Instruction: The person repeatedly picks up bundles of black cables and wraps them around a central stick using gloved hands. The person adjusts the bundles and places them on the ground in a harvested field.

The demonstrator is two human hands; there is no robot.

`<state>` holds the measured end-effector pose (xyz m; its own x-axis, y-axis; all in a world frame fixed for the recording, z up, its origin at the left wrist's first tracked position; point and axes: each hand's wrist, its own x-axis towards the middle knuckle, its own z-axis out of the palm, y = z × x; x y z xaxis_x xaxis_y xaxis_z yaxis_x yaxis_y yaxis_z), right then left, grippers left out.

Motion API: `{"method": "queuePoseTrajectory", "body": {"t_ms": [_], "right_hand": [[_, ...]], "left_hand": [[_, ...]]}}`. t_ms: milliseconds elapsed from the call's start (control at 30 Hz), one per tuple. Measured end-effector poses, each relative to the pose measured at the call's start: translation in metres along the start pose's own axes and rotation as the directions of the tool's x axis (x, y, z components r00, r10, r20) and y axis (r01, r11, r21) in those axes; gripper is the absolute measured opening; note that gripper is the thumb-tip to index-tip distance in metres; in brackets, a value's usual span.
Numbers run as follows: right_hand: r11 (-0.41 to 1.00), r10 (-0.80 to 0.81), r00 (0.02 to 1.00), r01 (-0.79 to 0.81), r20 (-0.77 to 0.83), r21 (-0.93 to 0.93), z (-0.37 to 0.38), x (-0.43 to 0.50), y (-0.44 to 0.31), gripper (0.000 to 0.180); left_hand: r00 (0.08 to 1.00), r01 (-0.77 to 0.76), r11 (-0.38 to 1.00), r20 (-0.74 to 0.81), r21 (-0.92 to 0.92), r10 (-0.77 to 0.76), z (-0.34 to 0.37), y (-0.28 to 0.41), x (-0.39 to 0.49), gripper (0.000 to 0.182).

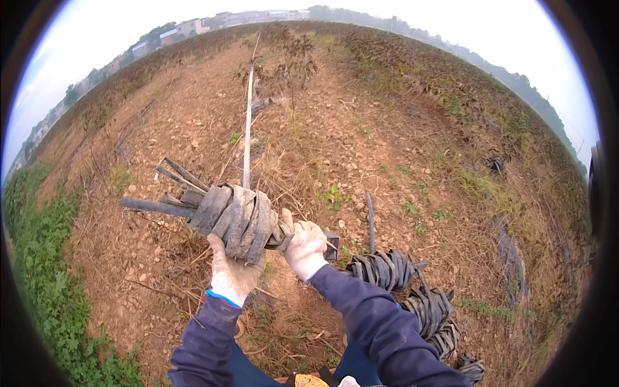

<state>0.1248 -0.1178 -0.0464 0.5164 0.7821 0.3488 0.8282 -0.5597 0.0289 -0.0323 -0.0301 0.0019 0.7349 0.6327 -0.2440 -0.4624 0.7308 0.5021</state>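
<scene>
A thick bundle of flat black drip tape (234, 220), dusty with soil, is held up before me, wound crosswise around more folded tape. My left hand (237, 268), in a whitish work glove, grips its underside with the thumb up on the near face. My right hand (305, 242), gloved too, closes on the bundle's right end, where a folded tape end sticks out past the glove. Loose ends and a dark tube (157, 207) jut out at the left. From the bundle's top a pale, taut strip of tape (249, 111) runs away along the field.
Several wound tape bundles (382, 271) lie on the ground at my lower right, by a short piece of black pipe (371, 222). Green leafy plants (48, 285) grow along the left edge. A dry, dark shrub (292, 58) stands beside the strip. Torn dark plastic film (510, 256) lies at right.
</scene>
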Motion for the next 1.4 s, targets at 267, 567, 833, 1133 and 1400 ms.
{"method": "queuePoseTrajectory", "body": {"t_ms": [267,567,833,1133,1400], "right_hand": [[0.845,0.193,0.967,-0.251,0.169,0.473,-0.025,0.011,-0.001,0.062],[-0.189,-0.119,0.937,-0.345,0.327,0.920,-0.028,-0.003,-0.005,0.056],[-0.056,-0.129,0.957,-0.270,0.261,0.961,-0.040,-0.008,-0.002,0.060],[0.256,-0.523,0.803,-0.172,0.286,0.951,-0.015,-0.016,-0.001,0.069],[0.165,-0.616,0.695,-0.345,0.369,0.924,-0.020,-0.019,0.018,0.064]], "left_hand": [[0.996,-0.069,0.979,-0.049,0.192,0.080,-0.022,0.025,0.024,0.127],[0.966,-0.256,0.883,0.147,0.393,0.215,-0.047,0.057,0.045,0.126],[0.907,-0.400,0.784,0.329,0.475,0.263,-0.054,0.059,0.049,0.132],[0.827,-0.186,0.982,0.544,0.029,0.140,-0.089,0.065,0.039,0.054],[0.922,-0.165,0.893,0.388,0.418,-0.012,-0.087,0.060,0.028,0.112]]}}
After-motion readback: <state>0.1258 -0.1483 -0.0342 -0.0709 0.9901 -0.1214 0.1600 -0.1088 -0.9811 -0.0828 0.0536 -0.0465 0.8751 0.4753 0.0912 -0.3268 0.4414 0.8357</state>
